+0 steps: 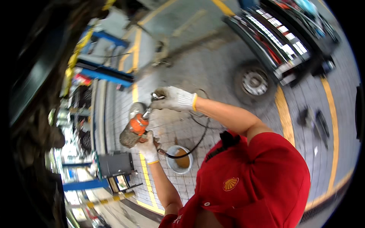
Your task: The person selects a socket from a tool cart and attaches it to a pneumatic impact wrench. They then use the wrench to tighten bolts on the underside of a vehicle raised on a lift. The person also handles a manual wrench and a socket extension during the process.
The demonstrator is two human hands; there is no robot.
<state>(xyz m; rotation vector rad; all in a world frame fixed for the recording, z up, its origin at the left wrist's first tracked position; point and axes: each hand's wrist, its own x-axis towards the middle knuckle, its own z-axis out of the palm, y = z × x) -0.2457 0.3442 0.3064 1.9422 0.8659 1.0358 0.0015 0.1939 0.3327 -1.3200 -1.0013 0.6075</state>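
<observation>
My left hand point(149, 147), in a white work glove, is wrapped round the handle of an orange impact wrench point(138, 124) with a grimy grey-brown rear end. A black air hose point(197, 144) runs from the handle's base. From the wrench's nose a shiny metal drive end point(147, 113) points up toward my right hand point(167, 98). That hand, also gloved, is closed on a small shiny metal socket point(157, 96), partly hidden by the fingers. Blur hides whether the socket touches the drive end.
Below the hose stands a pale bucket point(171, 164) with brown liquid. A wheel point(254, 81) lies by a black tool cart point(273, 41) at the upper right. Blue lift arms point(106, 74) and a grey cabinet point(116, 164) are at left. A dark vehicle underside point(36, 114) fills the left edge.
</observation>
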